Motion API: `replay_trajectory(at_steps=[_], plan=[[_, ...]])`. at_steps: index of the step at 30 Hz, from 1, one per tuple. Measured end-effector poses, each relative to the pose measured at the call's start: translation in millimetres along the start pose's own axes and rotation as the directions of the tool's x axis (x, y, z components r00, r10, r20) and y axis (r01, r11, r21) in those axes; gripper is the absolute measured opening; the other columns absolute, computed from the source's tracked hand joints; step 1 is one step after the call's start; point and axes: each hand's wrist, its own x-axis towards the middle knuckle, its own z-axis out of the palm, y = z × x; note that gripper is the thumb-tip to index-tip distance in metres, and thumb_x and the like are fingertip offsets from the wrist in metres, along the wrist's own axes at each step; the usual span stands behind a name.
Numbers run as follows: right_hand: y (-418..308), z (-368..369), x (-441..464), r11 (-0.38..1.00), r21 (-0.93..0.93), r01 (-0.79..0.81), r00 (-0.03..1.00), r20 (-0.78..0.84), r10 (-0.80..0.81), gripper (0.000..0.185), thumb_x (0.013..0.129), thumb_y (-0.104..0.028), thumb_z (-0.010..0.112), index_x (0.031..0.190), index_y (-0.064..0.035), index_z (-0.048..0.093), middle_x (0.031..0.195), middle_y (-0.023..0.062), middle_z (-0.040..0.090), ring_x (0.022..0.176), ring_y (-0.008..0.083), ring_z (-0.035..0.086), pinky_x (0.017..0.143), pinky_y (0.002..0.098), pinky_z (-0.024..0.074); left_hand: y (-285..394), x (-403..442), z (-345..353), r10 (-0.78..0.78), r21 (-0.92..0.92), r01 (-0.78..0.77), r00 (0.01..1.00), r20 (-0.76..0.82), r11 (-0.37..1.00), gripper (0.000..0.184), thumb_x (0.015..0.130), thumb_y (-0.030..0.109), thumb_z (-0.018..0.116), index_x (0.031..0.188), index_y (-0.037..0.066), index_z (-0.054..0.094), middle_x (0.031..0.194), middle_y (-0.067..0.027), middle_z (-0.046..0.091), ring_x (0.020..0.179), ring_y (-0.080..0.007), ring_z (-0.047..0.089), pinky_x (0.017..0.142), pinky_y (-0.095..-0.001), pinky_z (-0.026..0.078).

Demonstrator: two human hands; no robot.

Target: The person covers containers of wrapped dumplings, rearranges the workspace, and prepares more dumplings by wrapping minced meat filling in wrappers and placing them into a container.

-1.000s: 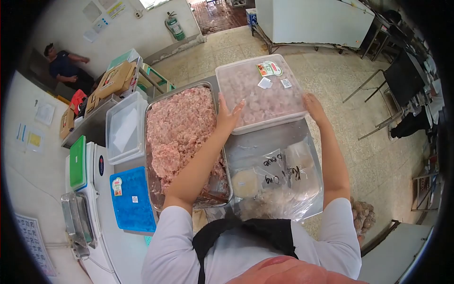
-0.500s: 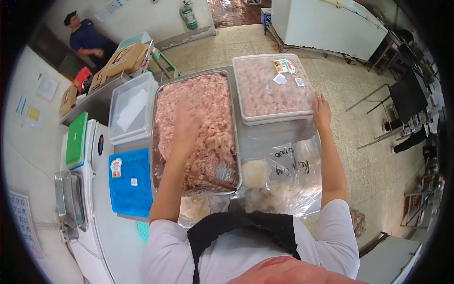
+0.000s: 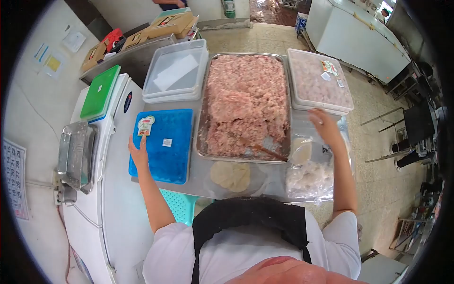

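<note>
My left hand (image 3: 138, 150) is at the left edge of a blue-lidded box (image 3: 172, 151), fingers apart and one fingertip by the round label. Over the table's right side, my right hand (image 3: 324, 125) hangs just in front of a clear-lidded container (image 3: 314, 75) of pale pink pieces. Its fingers are loosely stretched, with nothing in them. Between the hands lies a large metal tray (image 3: 201, 137) heaped with ground meat (image 3: 248, 94). A brown wooden-looking utensil (image 3: 269, 152) rests in the tray's front right corner.
Round dough wrappers (image 3: 230, 175) lie before the tray, and plastic bags (image 3: 309, 180) with pale contents sit front right. An empty clear container (image 3: 172, 71) stands behind the blue box. A white freezer (image 3: 106, 189) borders the left. Cardboard boxes (image 3: 170, 24) and another person's arm (image 3: 168, 2) are farther back.
My left hand has gone from over the meat to the blue-lidded box. My right hand has left the clear-lidded container's side and come nearer me. The view has shifted left.
</note>
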Motion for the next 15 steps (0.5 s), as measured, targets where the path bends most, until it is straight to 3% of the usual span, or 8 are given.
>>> replay_trajectory(at_steps=[2,4,6,8,9,12,15], plan=[[-90.7,22.6,-10.4,0.979,0.203,0.016,0.974,0.218,-0.061,0.033,0.091,-0.024,0.061,0.116,-0.0012,0.063,0.122,0.0163,0.061,0.113,0.0318,0.057,0.089,0.0366,0.0475,-37.7,11.3,-16.4,0.004,0.121,-0.002,1.000,-0.019,0.993,0.068,0.087,0.043,0.066,0.137,0.002,0.044,0.140,-0.0240,0.043,0.134,-0.0372,0.035,0.111,-0.0438,0.028],[-141.7,64.9,-21.9,0.925,0.311,0.221,0.874,0.359,-0.329,0.036,0.092,-0.025,0.061,0.118,0.0003,0.061,0.119,0.0173,0.062,0.109,0.0297,0.059,0.089,0.0373,0.0472,-76.6,26.7,-33.5,0.027,0.215,-0.023,0.999,-0.018,0.976,0.067,0.086,0.044,0.066,0.135,0.002,0.047,0.138,-0.0238,0.045,0.133,-0.0385,0.036,0.110,-0.0447,0.029],[-185.3,110.6,-40.4,0.868,0.491,0.065,0.762,0.537,-0.361,0.036,0.093,-0.026,0.060,0.118,-0.0008,0.061,0.118,0.0177,0.062,0.110,0.0316,0.058,0.093,0.0385,0.0452,-112.7,39.8,-48.5,0.058,0.270,-0.058,0.998,0.006,0.961,0.066,0.086,0.045,0.065,0.133,0.003,0.049,0.136,-0.0234,0.048,0.131,-0.0402,0.038,0.109,-0.0462,0.030],[-211.4,166.4,-56.7,0.851,0.517,0.098,0.669,0.599,-0.441,0.041,0.094,-0.028,0.058,0.124,0.0003,0.057,0.123,0.0186,0.059,0.110,0.0310,0.058,0.094,0.0380,0.0447,-133.0,47.1,-62.8,0.035,0.227,-0.044,0.998,0.044,0.973,0.064,0.087,0.045,0.064,0.133,0.002,0.050,0.134,-0.0217,0.050,0.128,-0.0395,0.042,0.107,-0.0461,0.033],[-225.1,188.5,-65.8,0.869,0.488,0.078,0.672,0.618,-0.407,0.045,0.094,-0.029,0.058,0.127,0.0009,0.054,0.125,0.0188,0.058,0.111,0.0304,0.058,0.094,0.0377,0.0451,-142.3,51.9,-67.7,0.026,0.203,-0.039,0.998,0.064,0.978,0.063,0.088,0.044,0.064,0.132,0.002,0.050,0.133,-0.0208,0.052,0.127,-0.0392,0.044,0.105,-0.0460,0.035],[-249.5,249.1,-96.3,0.883,0.465,-0.060,0.717,0.636,-0.285,0.056,0.093,-0.031,0.058,0.136,0.0026,0.044,0.129,0.0194,0.055,0.111,0.0288,0.059,0.092,0.0366,0.0460,-177.7,62.5,-68.4,-0.008,-0.125,0.028,0.988,0.156,0.992,0.062,0.091,0.045,0.059,0.135,0.003,0.048,0.129,-0.0181,0.055,0.116,-0.0296,0.054,0.101,-0.0392,0.040],[-254.9,304.3,-110.9,0.795,0.538,-0.278,0.789,0.601,-0.131,0.064,0.093,-0.033,0.059,0.141,0.0033,0.036,0.127,0.0193,0.055,0.107,0.0273,0.059,0.090,0.0354,0.0468,-180.1,63.7,-73.9,-0.151,-0.497,0.395,0.875,0.460,0.773,0.061,0.094,0.048,0.053,0.137,0.004,0.047,0.129,-0.0172,0.055,0.114,-0.0269,0.055,0.097,-0.0389,0.043]])
